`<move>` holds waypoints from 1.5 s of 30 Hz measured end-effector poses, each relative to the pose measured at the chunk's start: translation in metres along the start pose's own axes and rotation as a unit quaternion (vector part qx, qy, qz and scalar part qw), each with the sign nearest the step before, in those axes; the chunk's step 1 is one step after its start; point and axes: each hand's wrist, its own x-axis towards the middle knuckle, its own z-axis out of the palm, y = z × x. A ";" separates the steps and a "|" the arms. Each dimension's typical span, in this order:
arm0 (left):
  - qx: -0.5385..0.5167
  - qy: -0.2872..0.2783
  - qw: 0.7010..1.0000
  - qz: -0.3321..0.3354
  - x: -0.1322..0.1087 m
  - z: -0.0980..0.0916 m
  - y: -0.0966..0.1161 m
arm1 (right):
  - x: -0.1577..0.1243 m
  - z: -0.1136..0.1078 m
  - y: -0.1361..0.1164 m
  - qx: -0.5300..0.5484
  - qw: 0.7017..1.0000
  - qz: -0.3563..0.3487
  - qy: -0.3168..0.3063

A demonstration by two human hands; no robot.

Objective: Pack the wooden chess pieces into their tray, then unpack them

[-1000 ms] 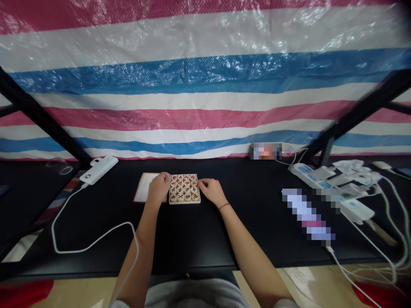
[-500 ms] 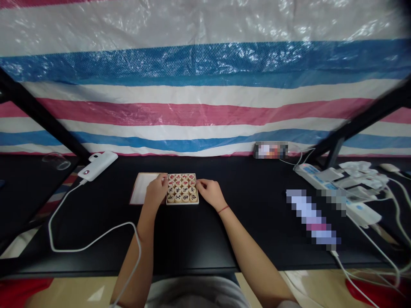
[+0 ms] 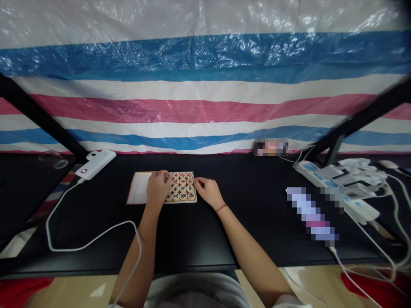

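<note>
A shallow open box (image 3: 180,202) of round wooden Chinese chess pieces (image 3: 183,188), marked in red and black characters, lies on the black table. Its lid (image 3: 138,188), pale inside, lies against its left side. My left hand (image 3: 158,187) reaches over the box's left column, fingers closed around what looks like a tilted piece at the upper left corner; the fingers partly hide it. At the right wall of the box, my right hand (image 3: 208,191) grips the edge with thumb and curled fingers.
A white power bank (image 3: 96,164) with a cable stands back left, and the cable loops over my left forearm. To the right lie a blurred-out phone-like device (image 3: 311,214), a power strip (image 3: 359,209) with chargers, and another blurred device (image 3: 271,147) near the striped sheet (image 3: 192,111).
My left hand has moved right, from the box's left edge to over its left column, and closes at the upper left piece. My right hand stays at the right edge.
</note>
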 end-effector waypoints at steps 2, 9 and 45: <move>0.001 0.007 1.000 0.009 0.000 0.001 -0.001 | 0.000 -0.001 -0.001 -0.005 1.000 -0.001 0.001; 0.029 0.012 0.999 0.028 -0.002 -0.004 0.006 | 0.001 0.003 -0.001 0.014 1.000 0.020 0.011; 0.110 -0.014 0.994 -0.021 -0.001 -0.010 0.019 | 0.016 -0.007 0.039 -0.119 0.974 0.068 0.182</move>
